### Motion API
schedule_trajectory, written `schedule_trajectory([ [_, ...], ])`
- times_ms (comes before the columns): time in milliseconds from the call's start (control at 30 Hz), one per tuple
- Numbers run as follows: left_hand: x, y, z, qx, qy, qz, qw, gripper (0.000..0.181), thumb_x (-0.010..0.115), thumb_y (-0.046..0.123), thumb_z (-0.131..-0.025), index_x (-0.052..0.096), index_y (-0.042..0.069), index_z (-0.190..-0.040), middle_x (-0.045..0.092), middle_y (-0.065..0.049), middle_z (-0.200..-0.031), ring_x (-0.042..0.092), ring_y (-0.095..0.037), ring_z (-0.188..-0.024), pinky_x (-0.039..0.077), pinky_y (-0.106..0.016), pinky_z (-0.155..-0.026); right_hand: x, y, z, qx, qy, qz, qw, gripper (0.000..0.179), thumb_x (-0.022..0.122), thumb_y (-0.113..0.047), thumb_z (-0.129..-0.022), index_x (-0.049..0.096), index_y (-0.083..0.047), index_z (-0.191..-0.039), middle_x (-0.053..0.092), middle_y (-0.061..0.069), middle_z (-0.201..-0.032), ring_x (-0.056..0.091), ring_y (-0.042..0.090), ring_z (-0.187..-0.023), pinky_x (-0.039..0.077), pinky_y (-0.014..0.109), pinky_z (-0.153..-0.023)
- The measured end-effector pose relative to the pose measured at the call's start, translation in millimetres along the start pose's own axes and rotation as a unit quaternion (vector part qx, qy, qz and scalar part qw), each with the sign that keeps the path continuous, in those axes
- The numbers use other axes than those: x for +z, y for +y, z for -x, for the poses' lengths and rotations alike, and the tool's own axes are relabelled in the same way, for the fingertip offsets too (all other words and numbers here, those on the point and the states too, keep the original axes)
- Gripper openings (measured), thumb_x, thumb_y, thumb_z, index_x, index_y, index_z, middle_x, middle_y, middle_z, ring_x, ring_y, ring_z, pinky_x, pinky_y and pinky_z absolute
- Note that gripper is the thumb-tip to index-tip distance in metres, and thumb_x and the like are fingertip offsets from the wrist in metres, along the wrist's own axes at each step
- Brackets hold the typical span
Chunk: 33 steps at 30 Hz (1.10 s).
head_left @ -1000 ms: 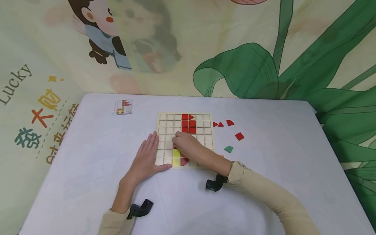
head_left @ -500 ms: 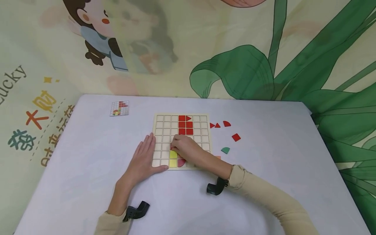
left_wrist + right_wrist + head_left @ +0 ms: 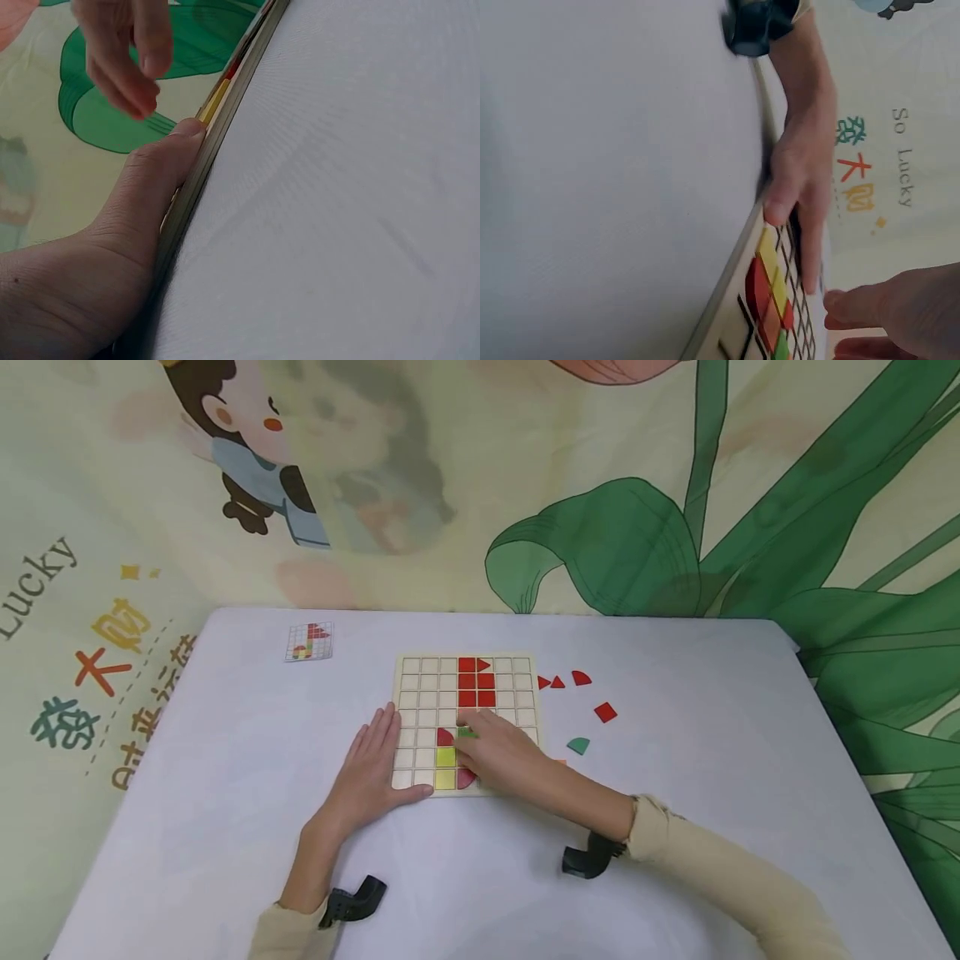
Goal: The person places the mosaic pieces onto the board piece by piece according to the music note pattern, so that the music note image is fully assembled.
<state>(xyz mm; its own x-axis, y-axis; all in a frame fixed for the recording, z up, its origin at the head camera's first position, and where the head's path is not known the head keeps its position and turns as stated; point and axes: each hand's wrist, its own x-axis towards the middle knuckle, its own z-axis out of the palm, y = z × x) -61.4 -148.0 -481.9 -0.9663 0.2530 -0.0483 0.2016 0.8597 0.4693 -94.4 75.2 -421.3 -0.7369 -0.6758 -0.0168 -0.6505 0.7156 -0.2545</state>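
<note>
My left hand (image 3: 367, 768) rests along the left edge of a pale grid board (image 3: 411, 718), fingers straight, thumb (image 3: 161, 165) on the front edge. My right hand (image 3: 498, 752) is over the board's lower middle, fingers loosely bent, nothing visible between them. By its fingertips lie a red quarter-round piece (image 3: 445, 737) and a green piece (image 3: 467, 732), partly covered. Two yellow squares (image 3: 446, 767) sit below the red one, beside a dark red rounded piece (image 3: 465, 778). An orange piece (image 3: 770, 325) shows in the right wrist view. Red squares (image 3: 476, 683) and a red triangle (image 3: 483, 665) fill upper cells.
Right of the board lie small red triangles (image 3: 557, 682), a red quarter-round (image 3: 581, 677), a red square (image 3: 606, 712) and a green quarter-round (image 3: 578, 746). A patterned card (image 3: 309, 642) lies at the back left of the white table (image 3: 225, 735). A printed cloth (image 3: 420, 585) hangs behind.
My right hand has let go of the red quarter-round, now in its cell above the yellow squares, and shifted right, uncovering part of the green piece. The left hand keeps its place.
</note>
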Motion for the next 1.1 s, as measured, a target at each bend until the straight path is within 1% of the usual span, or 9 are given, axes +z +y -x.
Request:
schedule_trajectory([
  [100,-1.5,-0.5,-1.1,-0.003,-0.002,-0.001,1.0000,0.118,0.077,0.056,-0.073,0.012,0.000,-0.155,0.006,-0.015,-0.165,0.005,-0.033,-0.153,0.012,-0.052,-0.123,-12.0,13.0,29.8,0.011,0.012,0.012,0.9998,0.025,0.075,-0.022,-0.085,0.074,-0.014,-0.109,0.064,0.005,-0.121,0.058,0.020,-0.108,0.056,0.027,-0.084],
  [267,-0.7,-1.3,-0.7,-0.006,-0.002,0.003,1.0000,0.118,0.077,0.055,-0.073,0.011,0.001,-0.155,0.005,-0.015,-0.165,0.004,-0.032,-0.153,0.011,-0.052,-0.123,-16.9,50.6,79.3,0.040,0.050,0.033,0.9974,0.031,0.081,-0.020,-0.078,0.075,-0.013,-0.108,0.067,0.006,-0.115,0.061,0.021,-0.104,0.058,0.029,-0.077],
  [367,-1.4,-1.9,-0.6,-0.008,-0.002,0.006,0.9999,0.118,0.078,0.054,-0.073,0.011,0.001,-0.155,0.005,-0.015,-0.165,0.003,-0.032,-0.153,0.010,-0.052,-0.123,-17.9,70.4,100.1,0.067,0.065,0.042,0.9947,0.032,0.082,-0.018,-0.076,0.075,-0.012,-0.107,0.067,0.007,-0.112,0.063,0.022,-0.102,0.059,0.031,-0.075],
  [467,-0.7,-2.2,-0.8,-0.008,-0.002,0.007,0.9999,0.118,0.078,0.054,-0.073,0.011,0.000,-0.155,0.005,-0.015,-0.165,0.003,-0.032,-0.153,0.010,-0.052,-0.123,-20.7,87.6,113.7,0.098,0.066,0.039,0.9922,0.036,0.082,-0.015,-0.076,0.074,-0.008,-0.110,0.067,0.010,-0.113,0.063,0.026,-0.104,0.060,0.035,-0.077],
  [600,2.4,-1.4,-2.0,-0.001,0.000,0.009,1.0000,0.118,0.077,0.053,-0.073,0.011,0.000,-0.155,0.005,-0.015,-0.165,0.004,-0.033,-0.153,0.011,-0.053,-0.123,-26.6,111.7,121.4,0.119,0.056,0.036,0.9906,0.036,0.080,-0.014,-0.078,0.072,-0.006,-0.113,0.068,0.012,-0.116,0.062,0.030,-0.109,0.059,0.041,-0.084],
  [733,0.9,-2.8,-2.3,0.003,0.005,0.010,0.9999,0.118,0.077,0.054,-0.073,0.011,0.000,-0.155,0.006,-0.015,-0.165,0.004,-0.033,-0.153,0.011,-0.053,-0.123,-28.5,134.3,117.0,0.111,0.060,0.024,0.9917,0.029,0.076,-0.012,-0.082,0.072,-0.006,-0.110,0.068,0.012,-0.118,0.059,0.031,-0.114,0.056,0.045,-0.090],
  [900,1.5,-0.8,-4.1,-0.003,0.000,0.013,0.9999,0.118,0.078,0.053,-0.073,0.011,0.001,-0.155,0.006,-0.015,-0.165,0.004,-0.032,-0.153,0.010,-0.052,-0.123,-24.4,156.7,111.0,0.107,0.080,0.012,0.9910,0.031,0.073,-0.006,-0.084,0.069,-0.003,-0.115,0.059,0.017,-0.133,0.052,0.035,-0.124,0.054,0.049,-0.094],
  [1000,1.8,-1.1,-3.3,-0.005,-0.003,0.011,0.9999,0.117,0.077,0.054,-0.074,0.010,0.001,-0.155,0.005,-0.015,-0.165,0.004,-0.032,-0.153,0.010,-0.052,-0.124,-20.6,162.7,105.2,0.118,0.062,0.004,0.9911,0.039,0.070,-0.001,-0.085,0.065,0.000,-0.123,0.059,0.019,-0.134,0.054,0.037,-0.125,0.053,0.048,-0.096],
  [1100,2.4,-1.5,-1.7,-0.005,0.001,0.009,0.9999,0.117,0.077,0.053,-0.074,0.011,0.000,-0.155,0.006,-0.015,-0.165,0.004,-0.033,-0.153,0.010,-0.052,-0.124,-18.8,161.7,99.2,0.130,0.032,0.007,0.9909,0.037,0.069,0.001,-0.085,0.065,0.002,-0.121,0.063,0.021,-0.128,0.058,0.037,-0.120,0.053,0.047,-0.094],
])
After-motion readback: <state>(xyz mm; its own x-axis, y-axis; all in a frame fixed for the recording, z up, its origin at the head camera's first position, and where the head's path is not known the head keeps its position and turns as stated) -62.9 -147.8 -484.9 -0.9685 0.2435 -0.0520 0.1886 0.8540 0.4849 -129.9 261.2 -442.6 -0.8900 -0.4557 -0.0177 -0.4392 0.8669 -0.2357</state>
